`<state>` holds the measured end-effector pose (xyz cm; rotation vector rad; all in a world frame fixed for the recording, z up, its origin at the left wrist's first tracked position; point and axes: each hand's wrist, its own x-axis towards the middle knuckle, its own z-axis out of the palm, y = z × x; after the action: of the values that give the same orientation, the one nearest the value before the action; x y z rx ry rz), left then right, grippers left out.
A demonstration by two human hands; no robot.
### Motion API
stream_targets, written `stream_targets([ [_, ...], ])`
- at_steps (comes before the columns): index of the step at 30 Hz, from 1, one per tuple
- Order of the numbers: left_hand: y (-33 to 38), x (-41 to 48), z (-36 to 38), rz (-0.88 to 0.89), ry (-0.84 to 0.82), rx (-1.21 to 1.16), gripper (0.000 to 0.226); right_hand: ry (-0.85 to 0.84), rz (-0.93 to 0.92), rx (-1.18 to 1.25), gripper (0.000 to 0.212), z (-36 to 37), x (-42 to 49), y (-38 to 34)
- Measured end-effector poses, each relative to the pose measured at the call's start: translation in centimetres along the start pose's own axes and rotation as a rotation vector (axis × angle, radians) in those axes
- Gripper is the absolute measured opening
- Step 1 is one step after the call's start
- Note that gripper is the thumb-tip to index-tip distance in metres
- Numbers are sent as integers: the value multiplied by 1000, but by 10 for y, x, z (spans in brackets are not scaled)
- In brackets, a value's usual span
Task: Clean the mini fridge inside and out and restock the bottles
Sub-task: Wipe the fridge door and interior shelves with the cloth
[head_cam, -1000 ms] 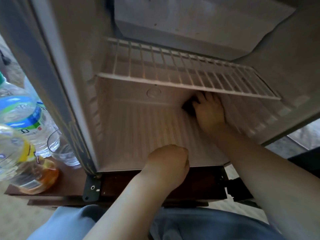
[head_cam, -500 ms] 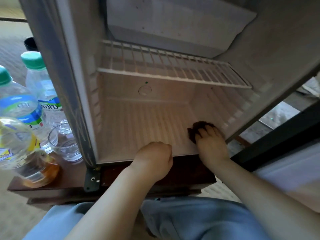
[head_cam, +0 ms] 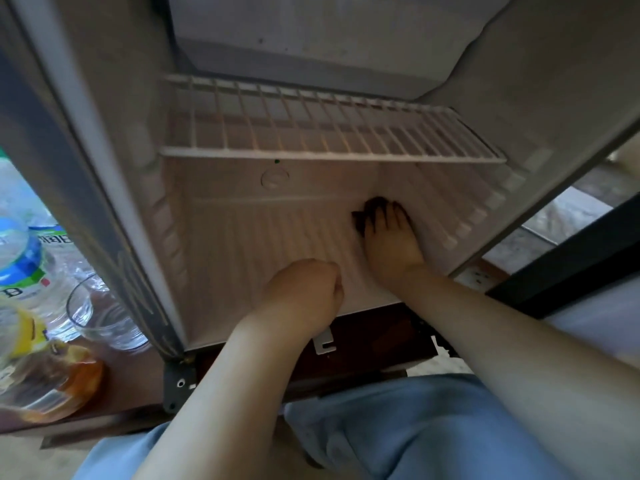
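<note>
A dark wooden stand (head_cam: 374, 344) spans the lower middle; grey stone floor (head_cam: 561, 216) shows at right, beside a black frame (head_cam: 588, 251).

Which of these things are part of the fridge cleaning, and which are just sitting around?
Part of the job:
mini fridge
its wire shelf
dark cloth pressed on the fridge floor
water bottles and yellow-labelled drink bottle, standing outside for restocking

Just lying about:
drinking glass
wall socket
wooden stand under the fridge
</note>
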<state>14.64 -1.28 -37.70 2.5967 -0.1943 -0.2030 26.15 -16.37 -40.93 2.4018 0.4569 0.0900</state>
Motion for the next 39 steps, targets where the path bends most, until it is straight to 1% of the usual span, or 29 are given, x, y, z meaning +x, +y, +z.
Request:
stream_targets([
  [2, -1, -4, 2, -6, -30, -10, 29, 48, 12, 63, 61, 13, -29, 0],
  [4, 1, -9, 2, -5, -28, -32, 29, 41, -7, 32, 65, 29, -53, 4],
  [5, 1, -11, 3, -5, -21, -43, 29, 18, -17, 13, 60, 29, -62, 4],
  [7, 3, -15, 4, -7, -28, -58, 30, 107, -32, -6, 44, 28, -67, 8],
  [8, 3, -16, 5, -9, -41, -59, 31, 102, -38, -9, 43, 24, -64, 9],
  [9, 3, -16, 6, -14, -54, -57, 32, 104, -58, -10, 48, 24, -59, 10],
  [10, 3, -16, 8, -21, -63, -51, 35, 66, -82, -19, 51, 18, -51, 12],
  [13, -1, -11, 11, -41, -62, -24, 40, 95, -43, -64, 53, 4, -13, 14],
  [15, -4, -4, 12, -52, -58, -18, 40, 120, -13, -32, 53, -4, 15, 15],
  [17, -7, 6, 12, -63, -50, -7, 37, 106, 20, 11, 53, -14, 37, 15],
  [19, -8, 14, 11, -67, -44, -3, 34, 104, 34, 19, 53, -16, 43, 17],
  [22, -4, 18, 11, -53, -45, -6, 32, 126, 3, 13, 54, -9, 11, 24],
  [25, 3, 12, 12, -27, -64, 3, 32, 243, 2, 8, 49, 9, -43, 27],
  [26, 4, 9, 13, -17, -78, 5, 33, 256, 1, 6, 46, 16, -59, 27],
  [29, 4, 1, 16, -5, -104, 8, 33, 218, -37, -11, 42, 37, -84, 24],
  [31, 0, -2, 16, -14, -102, 7, 33, 230, -19, -1, 38, 38, -72, 20],
  [35, -4, 1, 15, -21, -112, 14, 33, 205, -6, 73, 52, 14, -9, 7],
  [39, -6, 13, 9, -16, -69, -6, 31, 163, 26, 91, 46, -1, 54, 2],
])
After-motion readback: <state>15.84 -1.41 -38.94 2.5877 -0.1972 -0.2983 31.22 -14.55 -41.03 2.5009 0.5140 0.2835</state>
